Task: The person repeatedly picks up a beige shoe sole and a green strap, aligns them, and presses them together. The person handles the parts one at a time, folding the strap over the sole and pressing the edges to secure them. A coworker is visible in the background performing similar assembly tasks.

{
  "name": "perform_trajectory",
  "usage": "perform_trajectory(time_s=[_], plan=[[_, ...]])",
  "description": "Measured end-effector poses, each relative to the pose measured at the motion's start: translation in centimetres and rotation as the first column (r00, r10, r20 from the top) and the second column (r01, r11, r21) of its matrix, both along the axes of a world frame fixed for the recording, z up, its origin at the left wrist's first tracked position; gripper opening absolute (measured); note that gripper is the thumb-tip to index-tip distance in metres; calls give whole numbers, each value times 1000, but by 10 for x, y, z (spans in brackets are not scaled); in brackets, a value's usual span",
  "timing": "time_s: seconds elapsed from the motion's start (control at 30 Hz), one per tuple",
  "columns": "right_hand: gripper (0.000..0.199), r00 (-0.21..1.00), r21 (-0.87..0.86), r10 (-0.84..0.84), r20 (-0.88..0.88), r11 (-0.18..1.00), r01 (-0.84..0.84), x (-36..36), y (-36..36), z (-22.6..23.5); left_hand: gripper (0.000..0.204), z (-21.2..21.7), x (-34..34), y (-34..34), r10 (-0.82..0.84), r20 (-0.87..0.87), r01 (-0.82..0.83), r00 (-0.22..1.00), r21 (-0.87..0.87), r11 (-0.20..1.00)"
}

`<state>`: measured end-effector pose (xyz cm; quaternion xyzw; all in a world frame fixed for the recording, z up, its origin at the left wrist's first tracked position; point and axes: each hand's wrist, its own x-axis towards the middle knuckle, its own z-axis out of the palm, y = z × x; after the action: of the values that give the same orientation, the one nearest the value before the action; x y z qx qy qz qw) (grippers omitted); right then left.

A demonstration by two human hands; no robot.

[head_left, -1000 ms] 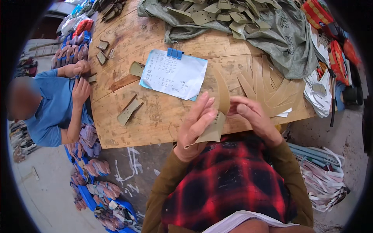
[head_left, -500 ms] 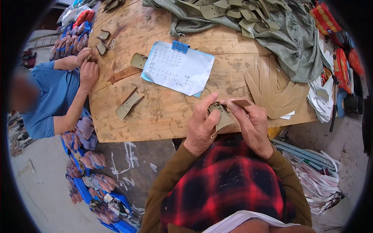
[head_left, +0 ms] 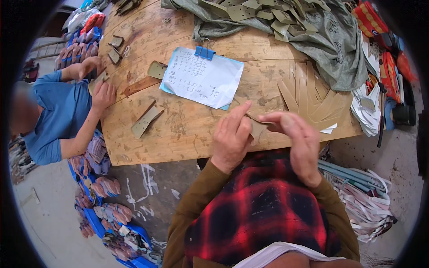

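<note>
Pinching a tan strip (head_left: 258,128) between them, the left hand (head_left: 231,138) and right hand (head_left: 297,139) close their fingers on its two ends at the near edge of the wooden bench (head_left: 187,129). Beyond the right hand fans a stack of tan strips (head_left: 313,96); beyond the left lies a clipped paper sheet (head_left: 203,78).

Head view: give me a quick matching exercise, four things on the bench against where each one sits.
Things:
1. clipped paper sheet
2. fanned tan strips
3. green cloth
4. small tan piece

Places:
A. pinched between left hand and right hand
B. table's far right
C. mid-table
D. near right edge

Pairs: 1-C, 2-D, 3-B, 4-A
</note>
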<state>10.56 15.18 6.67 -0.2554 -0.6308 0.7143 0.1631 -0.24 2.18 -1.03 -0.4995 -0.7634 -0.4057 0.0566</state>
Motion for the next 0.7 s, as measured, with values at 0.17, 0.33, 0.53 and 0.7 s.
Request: perform_trajectory(time_s=[0.17, 0.33, 0.53, 0.7], plan=[[30, 998, 40, -51, -30, 998, 53, 0, 27, -13, 22, 6, 1, -3, 28, 397, -24, 918, -15, 1000], [17, 928, -173, 362, -94, 911, -373, -8, 33, -54, 25, 32, 2, -4, -72, 827, 144, 558, -11, 990], [15, 989, -325, 144, -18, 935, -141, -9, 21, -55, 26, 32, 12, -8, -179, 839, 324, 514, 3, 946], [15, 942, -242, -317, -109, 928, 284, 9, 70, -55, 39, 39, -11, -36, 204, 680, 197, 705, -463, 864]])
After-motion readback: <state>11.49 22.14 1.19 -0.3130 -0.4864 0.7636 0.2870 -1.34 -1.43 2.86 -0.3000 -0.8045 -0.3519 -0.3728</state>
